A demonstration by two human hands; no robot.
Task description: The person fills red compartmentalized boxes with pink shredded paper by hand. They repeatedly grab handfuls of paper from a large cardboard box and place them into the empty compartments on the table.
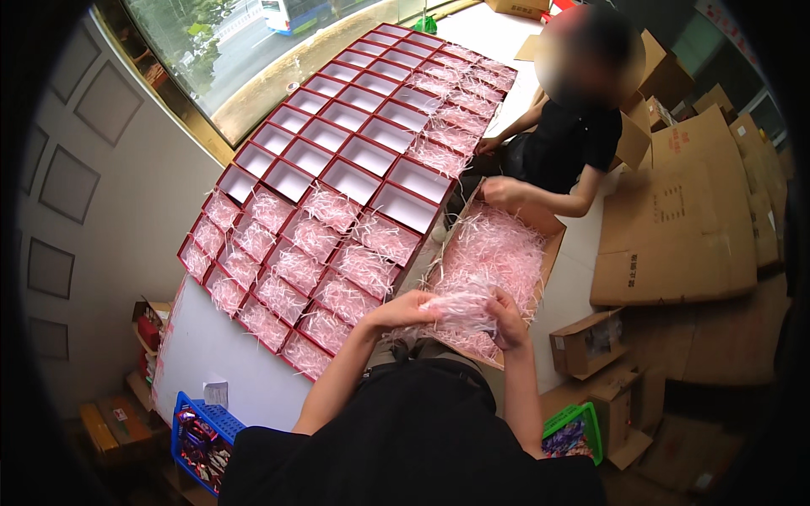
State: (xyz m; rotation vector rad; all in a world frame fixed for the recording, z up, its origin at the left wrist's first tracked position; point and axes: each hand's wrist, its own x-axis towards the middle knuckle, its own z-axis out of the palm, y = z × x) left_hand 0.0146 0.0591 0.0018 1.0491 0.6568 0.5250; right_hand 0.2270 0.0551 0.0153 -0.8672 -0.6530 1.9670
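Observation:
Both my left hand (405, 310) and my right hand (509, 320) are closed on a loose clump of pale pink shredded paper (460, 308), held between them over a large cardboard carton (553, 261) full of the same shreds. To the left stands a grid of red open boxes (350, 181) with white insides. The boxes nearest me, and a group at the far right of the grid, hold pink shreds; the others show bare white bottoms. A co-worker's hand (498, 190) is at the far edge of the carton, with its fingers partly hidden.
A co-worker (574, 143) in dark clothes sits across the carton. Cardboard boxes (675, 211) are stacked at the right. A blue basket (211, 409) at lower left and a green basket (595, 434) at lower right hold small wrapped items. A wall (93, 211) and window (211, 67) border the left.

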